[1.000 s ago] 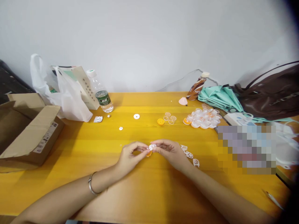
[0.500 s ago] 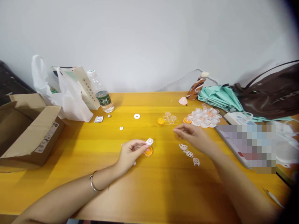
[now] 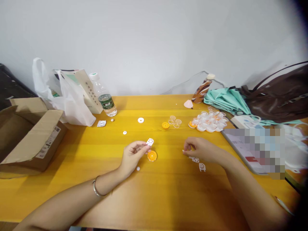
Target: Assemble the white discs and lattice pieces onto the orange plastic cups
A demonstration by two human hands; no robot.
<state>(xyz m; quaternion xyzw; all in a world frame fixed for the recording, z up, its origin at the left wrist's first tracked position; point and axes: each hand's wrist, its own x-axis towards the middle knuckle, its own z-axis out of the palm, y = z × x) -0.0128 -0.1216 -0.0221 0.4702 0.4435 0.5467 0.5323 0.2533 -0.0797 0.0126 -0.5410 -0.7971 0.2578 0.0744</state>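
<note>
My left hand (image 3: 133, 158) pinches a small white openwork plastic piece (image 3: 150, 142) between thumb and fingers, held upright. Just below its fingertips an orange round part (image 3: 152, 156) with a pale scalloped rim lies on the table. My right hand (image 3: 201, 150) is closed at the fingertips on another white openwork piece (image 3: 183, 150), mostly hidden by the fingers. Beneath and beside that hand lie two similar pieces, a partly covered one (image 3: 195, 159) and a fully visible one (image 3: 202, 167). A small white disc (image 3: 138, 168) rests beside my left wrist.
Behind the hands are a yellow round part (image 3: 165, 125), clear rings (image 3: 177, 122), a white ring (image 3: 141, 120) and a heap of white-and-orange round parts (image 3: 209, 122). A cardboard box (image 3: 51, 144) and water bottle (image 3: 107, 102) stand left; a tablet (image 3: 237, 144) lies right.
My right hand has come down and towards me, closing on the farthest white openwork piece. My left hand has shifted slightly left with its piece, exposing more of the orange part.
</note>
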